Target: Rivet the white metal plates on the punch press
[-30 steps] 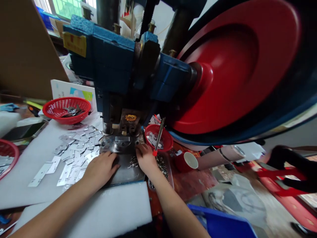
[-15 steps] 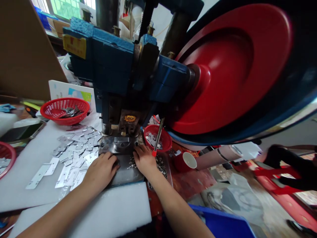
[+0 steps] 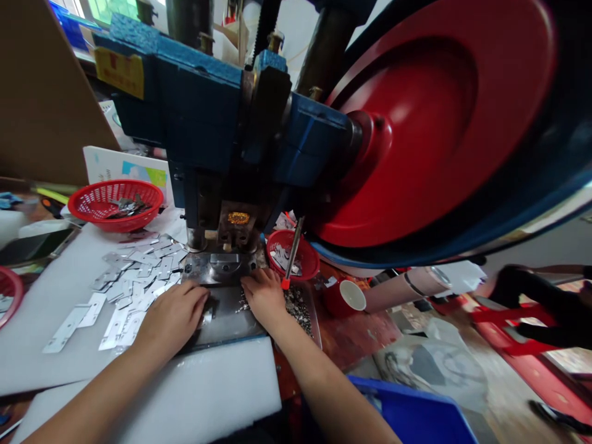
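Observation:
My left hand (image 3: 174,313) rests at the left edge of the press's flat metal plate (image 3: 226,320), fingers bent and close together. Whatever lies under its fingertips is hidden. On the plate's right side, my right hand (image 3: 264,297) has its fingers drawn together beside small loose metal parts (image 3: 242,302); anything between them is too small to make out. Just beyond both hands sits the die block (image 3: 224,265), below the raised punch holder (image 3: 237,223) of the blue press (image 3: 203,111). Flat silvery metal plates (image 3: 139,277) lie scattered left of my left hand.
A red basket (image 3: 115,206) of metal pieces stands at the back left, another red basket (image 3: 305,259) behind my right hand. A rod with a red tip (image 3: 292,256) slants there. The large red flywheel (image 3: 435,135) overhangs the right. A blue bin (image 3: 411,413) sits low right.
My left hand has shifted left and toward me, away from the die block. My right hand has moved slightly left over the small parts. The view has tilted a little.

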Motion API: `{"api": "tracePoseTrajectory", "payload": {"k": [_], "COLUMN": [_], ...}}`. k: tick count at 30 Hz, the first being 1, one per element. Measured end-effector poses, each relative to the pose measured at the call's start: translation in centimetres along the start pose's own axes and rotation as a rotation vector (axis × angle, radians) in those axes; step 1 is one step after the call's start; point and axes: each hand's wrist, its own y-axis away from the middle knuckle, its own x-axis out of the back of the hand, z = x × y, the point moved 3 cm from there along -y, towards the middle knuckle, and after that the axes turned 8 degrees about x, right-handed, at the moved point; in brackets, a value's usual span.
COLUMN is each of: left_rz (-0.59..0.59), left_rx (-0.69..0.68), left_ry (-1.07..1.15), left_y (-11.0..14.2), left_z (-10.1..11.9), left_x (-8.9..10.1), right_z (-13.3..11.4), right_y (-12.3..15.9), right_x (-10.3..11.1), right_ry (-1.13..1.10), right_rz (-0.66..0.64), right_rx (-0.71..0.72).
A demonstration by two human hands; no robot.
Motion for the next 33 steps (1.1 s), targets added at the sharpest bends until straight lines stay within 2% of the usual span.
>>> {"api": "tracePoseTrajectory", "payload": {"k": [5, 10, 14, 17, 22, 26, 30, 33], "left_rz": [-0.053, -0.114, -0.119, -0.116, -0.115, -0.092, -0.166, -0.207], "left_rx": [-0.048, -0.014, -0.007, -0.018, -0.059, -0.058, -0.016, 0.024], "left_ry": [-0.008, -0.001, 0.044, 0.078, 0.123, 0.158, 0.203, 0.259], "left_y": [0.4, 0.3, 0.1, 0.1, 0.2, 0.2, 0.1, 0.1], "left_z": [0.9, 1.2, 1.2, 1.3, 1.4, 1.1, 0.9, 0.7], "left_x": [-0.6, -1.2, -1.2, -1.1, -1.0, -0.8, -0.5, -0.2], "right_z": [0.2, 0.9, 0.9, 0.4, -0.5, -1.2, -1.8, -2.2], "right_y": [-0.1, -0.4, -1.2, -1.7, -2.8, -4.7, -6.4, -6.4], "right_x": [0.0, 0.5, 1.3, 1.9, 2.4, 1.8, 1.0, 1.0], "right_ry": [-0.113, -0.299, -0.41, -0.441, -0.442, -0.383, -0.225, -0.157], "right_rz": [0.076, 0.233, 0.352, 0.387, 0.374, 0.319, 0.216, 0.162], "right_rx": [-0.045, -0.119, -0.147, -0.154, -0.157, -0.139, -0.167, -0.125]}}
